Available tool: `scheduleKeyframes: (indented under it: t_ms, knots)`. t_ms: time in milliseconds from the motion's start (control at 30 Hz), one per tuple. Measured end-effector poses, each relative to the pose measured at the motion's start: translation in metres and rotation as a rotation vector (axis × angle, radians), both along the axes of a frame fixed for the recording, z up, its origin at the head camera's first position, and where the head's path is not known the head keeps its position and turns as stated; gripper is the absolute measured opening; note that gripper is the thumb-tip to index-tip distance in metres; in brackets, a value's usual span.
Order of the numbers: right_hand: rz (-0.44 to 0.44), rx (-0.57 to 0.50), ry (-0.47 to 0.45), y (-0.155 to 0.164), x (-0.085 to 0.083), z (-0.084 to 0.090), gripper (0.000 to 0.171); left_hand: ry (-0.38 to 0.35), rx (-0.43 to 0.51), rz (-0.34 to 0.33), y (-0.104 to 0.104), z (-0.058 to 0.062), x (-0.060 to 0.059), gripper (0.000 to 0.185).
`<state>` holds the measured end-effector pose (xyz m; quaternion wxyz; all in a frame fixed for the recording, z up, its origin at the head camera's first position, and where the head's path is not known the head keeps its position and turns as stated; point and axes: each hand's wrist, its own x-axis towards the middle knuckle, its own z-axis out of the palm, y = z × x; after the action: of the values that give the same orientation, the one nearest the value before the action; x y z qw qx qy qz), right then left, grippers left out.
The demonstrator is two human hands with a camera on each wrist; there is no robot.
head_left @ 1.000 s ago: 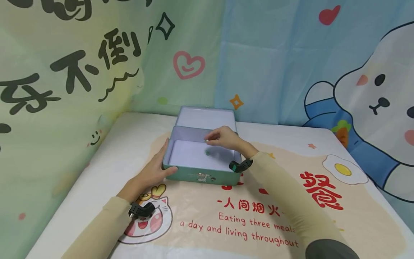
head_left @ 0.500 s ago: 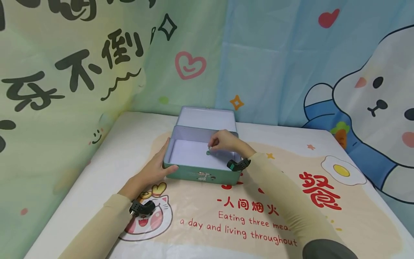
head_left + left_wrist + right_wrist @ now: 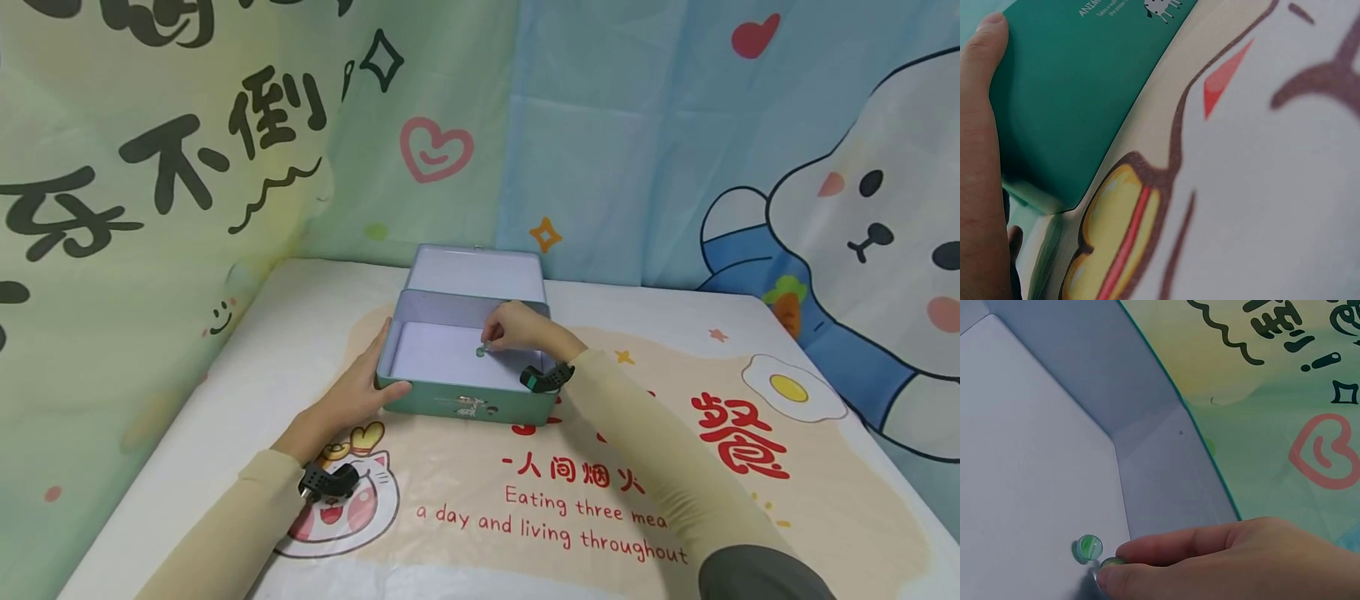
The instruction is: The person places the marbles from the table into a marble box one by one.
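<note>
A green tin box [image 3: 431, 403] stands on the table with its lid [image 3: 480, 273] swung back. My left hand [image 3: 358, 392] holds the box's front left corner, thumb on the front wall and fingers along the left side. Inside the box, my right hand [image 3: 517, 326] pinches a glass marble [image 3: 1112, 562] between thumb and fingertip, low over the pale floor. Close beside the fingertips, a second clear marble with a green swirl [image 3: 1088, 548] lies on that floor. In the left wrist view, the left thumb [image 3: 988, 47] rests against the green wall.
A printed cloth [image 3: 585, 533] with red lettering and cartoon pictures covers the table. Behind the table hangs a cartoon backdrop [image 3: 585, 150]. The box's raised side walls surround the right hand's fingers.
The right hand has come down into the box with its marble, from above the floor to next to the lying marble. The left hand has kept its hold on the corner.
</note>
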<state>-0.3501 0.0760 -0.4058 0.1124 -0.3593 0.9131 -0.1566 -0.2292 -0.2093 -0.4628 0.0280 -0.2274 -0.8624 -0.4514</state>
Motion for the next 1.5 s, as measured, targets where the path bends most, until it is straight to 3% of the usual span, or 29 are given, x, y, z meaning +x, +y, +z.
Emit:
scheduleKeyframes:
  t_ms: [567,700,800,900,1200,1500]
  knots:
    - [-0.005,0.061,-0.016,-0.002,0.0,-0.001,0.011,-0.034,0.011,-0.005,0.0,0.002,0.001,0.105]
    - [-0.013,0.067,-0.02,-0.002,0.0,-0.001,0.012,-0.036,0.0,-0.004,0.005,0.013,0.009,0.104]
    - [-0.019,0.07,-0.021,-0.002,0.001,-0.001,0.012,-0.031,-0.005,0.005,0.005,0.012,0.008,0.104]
    - [-0.018,0.068,-0.02,-0.001,0.002,0.0,0.012,-0.02,-0.003,0.011,0.002,0.0,0.0,0.104]
    - [-0.01,0.059,-0.032,-0.002,0.002,0.004,0.014,-0.003,0.011,0.003,0.002,0.0,-0.002,0.103]
    - [-0.058,-0.037,-0.037,-0.001,0.004,0.007,0.017,0.02,0.038,-0.016,0.003,-0.002,0.0,0.102]
